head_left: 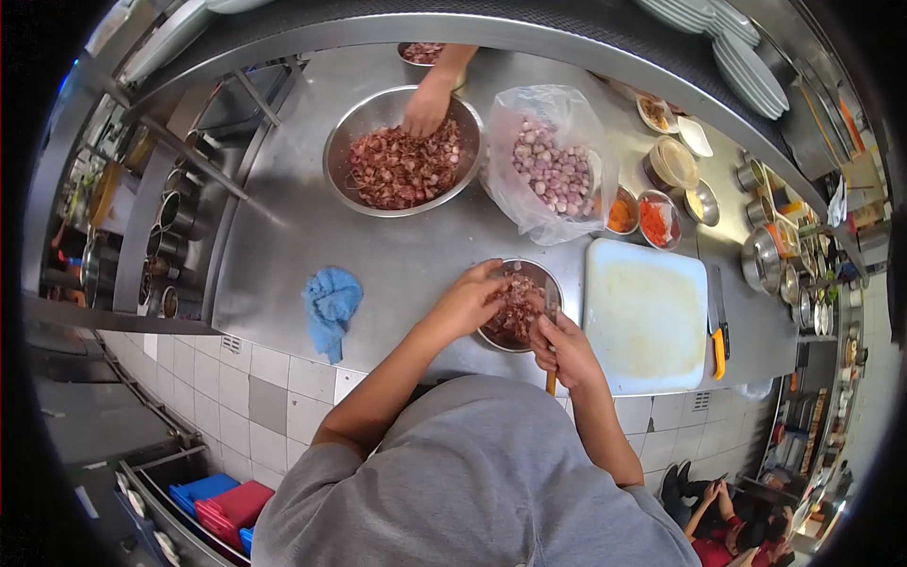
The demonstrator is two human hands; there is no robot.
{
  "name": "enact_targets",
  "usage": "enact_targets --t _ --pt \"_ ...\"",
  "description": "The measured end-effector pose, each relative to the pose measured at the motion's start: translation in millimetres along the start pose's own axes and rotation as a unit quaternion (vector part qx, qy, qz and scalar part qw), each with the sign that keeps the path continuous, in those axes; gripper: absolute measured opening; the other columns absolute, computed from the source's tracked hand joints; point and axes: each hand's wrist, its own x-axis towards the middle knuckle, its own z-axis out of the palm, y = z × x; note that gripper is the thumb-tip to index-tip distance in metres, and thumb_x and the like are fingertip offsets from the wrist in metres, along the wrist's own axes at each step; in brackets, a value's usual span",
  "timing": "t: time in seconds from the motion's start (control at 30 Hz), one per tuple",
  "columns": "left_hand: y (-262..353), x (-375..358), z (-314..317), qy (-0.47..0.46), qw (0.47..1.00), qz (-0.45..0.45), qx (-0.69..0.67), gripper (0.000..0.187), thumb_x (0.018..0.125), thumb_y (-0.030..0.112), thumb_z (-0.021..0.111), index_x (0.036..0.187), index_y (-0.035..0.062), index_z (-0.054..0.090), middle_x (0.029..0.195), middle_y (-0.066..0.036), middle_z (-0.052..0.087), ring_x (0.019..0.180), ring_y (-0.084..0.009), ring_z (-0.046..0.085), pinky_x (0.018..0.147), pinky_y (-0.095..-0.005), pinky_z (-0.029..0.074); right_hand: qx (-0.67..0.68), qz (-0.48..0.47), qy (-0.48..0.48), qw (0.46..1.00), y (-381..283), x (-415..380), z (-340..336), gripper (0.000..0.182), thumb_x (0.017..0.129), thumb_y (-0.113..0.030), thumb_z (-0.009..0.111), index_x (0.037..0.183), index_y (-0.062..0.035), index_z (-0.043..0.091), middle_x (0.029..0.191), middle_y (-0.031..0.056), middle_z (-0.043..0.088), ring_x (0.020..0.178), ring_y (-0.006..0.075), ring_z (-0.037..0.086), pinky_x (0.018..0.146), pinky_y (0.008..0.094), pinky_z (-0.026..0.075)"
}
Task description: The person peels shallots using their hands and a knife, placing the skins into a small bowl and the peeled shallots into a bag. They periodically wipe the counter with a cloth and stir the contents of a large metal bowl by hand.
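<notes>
My left hand reaches over the left rim of a small steel bowl, fingers bent and apart. No item shows clearly in it. Inside the bowl lie reddish-brown shallots and loose skins. At the bowl's right side, my right hand is closed around a small knife, its blade pointing away from me and its yellowish handle end showing below the fist. Beyond the bowl stands a clear plastic bag of peeled shallots.
Another person's hand dips into a large steel bowl of unpeeled shallots. A white cutting board lies right, beside a yellow-handled knife. A blue cloth lies left. An overhead shelf spans the far side.
</notes>
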Motion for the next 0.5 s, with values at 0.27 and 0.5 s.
enact_targets --t 0.27,0.5 --pt "-36.4 47.1 -82.3 0.09 0.991 -0.036 0.093 0.018 0.081 0.011 0.066 0.098 0.0069 0.072 0.117 -0.017 0.063 0.103 -0.0357 0.059 0.092 -0.0431 0.047 -0.018 -0.037 0.035 0.999 3.8 -7.7 -6.5 0.048 0.102 -0.022 0.049 0.146 -0.0104 0.038 0.07 -0.0017 0.041 0.048 0.0053 0.033 0.042 0.0195 0.029" --pt "-157.7 133.5 -121.1 -0.188 0.901 -0.256 0.296 0.029 0.08 0.02 0.066 0.1 -0.0004 0.072 0.103 -0.022 0.068 0.098 -0.0367 0.066 0.087 -0.0458 0.051 -0.016 -0.048 0.014 0.999 8.0 -9.4 0.5 0.045 0.101 -0.02 0.05 0.144 -0.0094 0.041 0.064 -0.0034 0.037 0.047 0.005 0.031 0.041 0.0196 0.027"
